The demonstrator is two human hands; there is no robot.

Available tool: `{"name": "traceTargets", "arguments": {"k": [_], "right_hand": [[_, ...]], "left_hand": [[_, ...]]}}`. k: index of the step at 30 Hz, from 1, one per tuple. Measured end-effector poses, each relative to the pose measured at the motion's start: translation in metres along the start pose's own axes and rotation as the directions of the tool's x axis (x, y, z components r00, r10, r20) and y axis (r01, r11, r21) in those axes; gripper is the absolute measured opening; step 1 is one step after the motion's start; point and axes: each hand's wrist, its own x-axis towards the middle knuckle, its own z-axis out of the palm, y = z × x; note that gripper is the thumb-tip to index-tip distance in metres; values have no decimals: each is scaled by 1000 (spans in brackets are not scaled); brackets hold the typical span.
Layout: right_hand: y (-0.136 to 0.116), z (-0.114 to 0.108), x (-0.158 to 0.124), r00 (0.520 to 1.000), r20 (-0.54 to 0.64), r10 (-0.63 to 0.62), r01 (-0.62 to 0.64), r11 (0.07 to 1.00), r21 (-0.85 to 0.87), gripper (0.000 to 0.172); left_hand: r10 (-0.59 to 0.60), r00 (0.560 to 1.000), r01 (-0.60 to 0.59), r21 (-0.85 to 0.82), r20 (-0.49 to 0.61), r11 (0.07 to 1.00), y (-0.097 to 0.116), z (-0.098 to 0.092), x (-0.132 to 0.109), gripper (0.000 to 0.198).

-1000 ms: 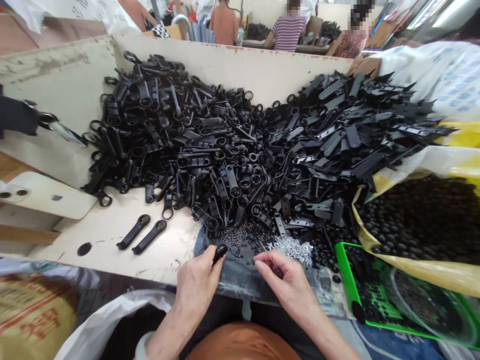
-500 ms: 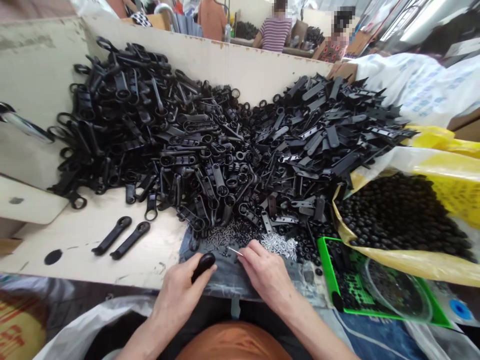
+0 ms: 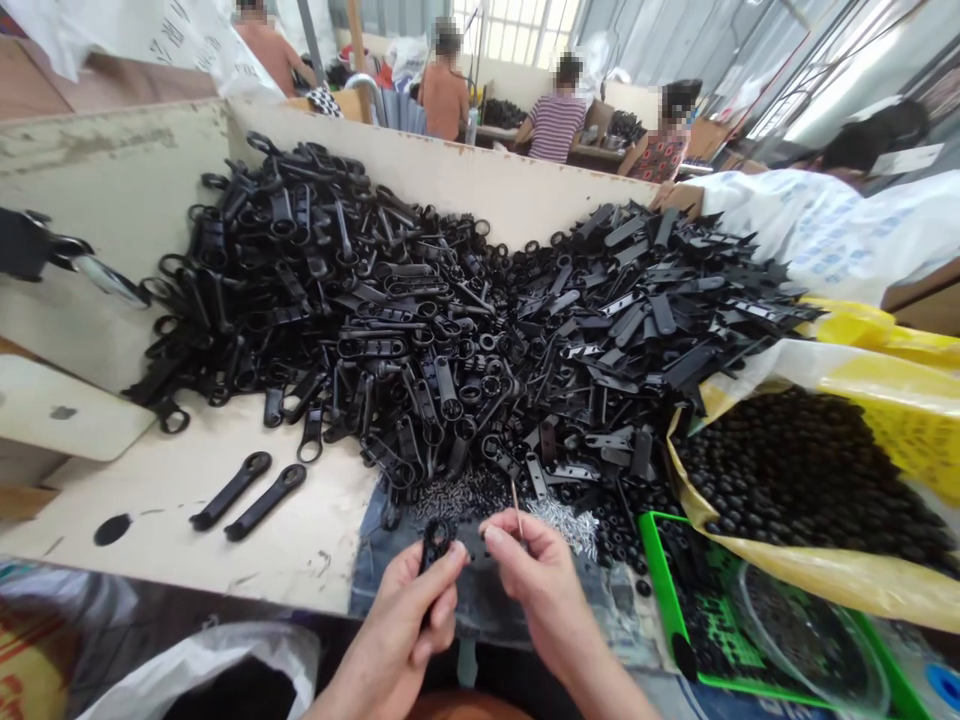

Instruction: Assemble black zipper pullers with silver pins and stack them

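My left hand (image 3: 405,625) is closed around a black plastic ring-ended handle piece (image 3: 437,540), its ring upright with the toothed inside facing me. Close by on the right, my right hand (image 3: 540,575) is closed on a thin metal rod (image 3: 517,508) that points up. Its thumb and forefinger are pinched together; whether a small part sits between them I cannot make out. Behind the hands lie small dark screws (image 3: 446,497) and a heap of silver pins (image 3: 566,525). Two similar black handle pieces (image 3: 266,502) rest side by side at the left.
A tall pile of black ring-ended parts (image 3: 300,260) and flat black strips (image 3: 637,290) fills the back. At right stand a yellow-edged bag of round black parts (image 3: 802,470) and a green tray (image 3: 656,560) with a clear bowl (image 3: 810,640). Several people (image 3: 555,125) sit beyond the partition.
My view has tipped upward. The piece in my left hand has turned from its smooth rounded side to its open ring. The rod in my right hand has swung from pointing left to upright.
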Motion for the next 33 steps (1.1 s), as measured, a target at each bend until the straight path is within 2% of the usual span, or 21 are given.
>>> {"name": "traceTargets", "arguments": {"k": [3,7,13,21,24,25,27,28,30,31,33], "right_hand": [[4,15,-6,992,34,126,-130,959,252,44],[8,22,-10,982,42,183,-185,904,386,45],[14,21,-13,969,43,244,-234,850,472,43],[18,24,-16,969,31,245,-230,847,479,43],[20,22,-17,975,-6,223,-202,896,396,44],[21,20,-17,984,-37,175,-154,935,321,43],[19,15,-18,996,-85,-17,24,997,76,36],[17,11,-18,987,-78,-138,132,989,-69,32],[13,1,-18,945,-7,-326,309,903,-300,23],[11,-4,-19,928,30,-373,357,859,-366,21],[9,-14,-19,921,65,-383,373,827,-421,19]], "left_hand": [[-13,1000,13,-36,15,999,-1,5,1,56],[-10,1000,13,-105,25,994,-3,8,0,54],[-13,999,20,-127,52,992,-10,7,2,47],[-7,998,19,-180,69,984,-13,6,3,41],[-9,999,16,-150,50,988,-13,7,1,41],[-11,999,16,-138,38,990,-13,7,1,41],[-12,1000,13,-114,7,993,-12,8,-1,42],[-7,1000,6,-103,-10,995,-11,9,-1,43],[-7,1000,5,-80,-24,997,-10,11,-2,44],[-12,1000,10,-69,-24,998,-10,12,-2,44],[-31,999,30,-43,-15,999,-10,14,-2,45]]}}
